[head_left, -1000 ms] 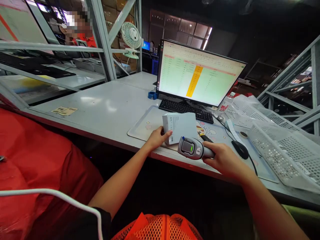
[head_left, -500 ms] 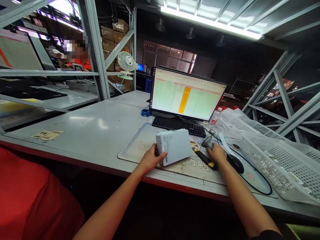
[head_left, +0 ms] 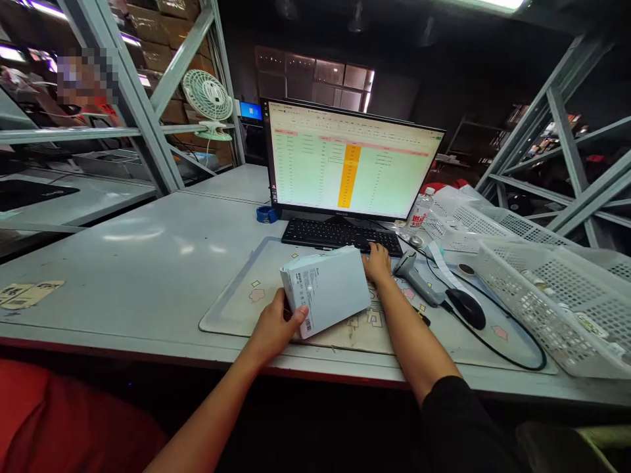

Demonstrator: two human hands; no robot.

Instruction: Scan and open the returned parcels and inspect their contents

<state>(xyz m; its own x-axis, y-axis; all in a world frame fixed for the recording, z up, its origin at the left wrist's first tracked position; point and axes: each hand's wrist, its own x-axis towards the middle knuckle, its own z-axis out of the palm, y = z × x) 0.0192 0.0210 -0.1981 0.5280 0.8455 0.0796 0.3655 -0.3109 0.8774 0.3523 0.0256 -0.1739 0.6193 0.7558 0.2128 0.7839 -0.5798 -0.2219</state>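
Observation:
My left hand [head_left: 276,326] is closed on the lower left edge of a white cardboard box [head_left: 331,292], thumb across its printed face. The box stands tilted on the desk mat [head_left: 231,309]. My right hand [head_left: 378,264] is open and empty, its fingers over the right part of the black keyboard [head_left: 340,234], just beyond the box. A grey barcode scanner [head_left: 421,281] lies on the mat to the right of that hand, its cable running past the black mouse [head_left: 466,309]. My right forearm mostly hides a yellow-and-black cutter [head_left: 422,318].
Behind the keyboard stands a monitor [head_left: 310,164] showing a spreadsheet. White perforated baskets [head_left: 557,295] line the right side, near a plastic bottle [head_left: 421,209]. A blue tape roll [head_left: 267,214] sits left of the monitor; paper labels [head_left: 32,293] lie far left.
My right hand has let go of the barcode scanner, now lying on the mat, and moved left to the keyboard. My left hand still holds the box. The view has shifted right and down.

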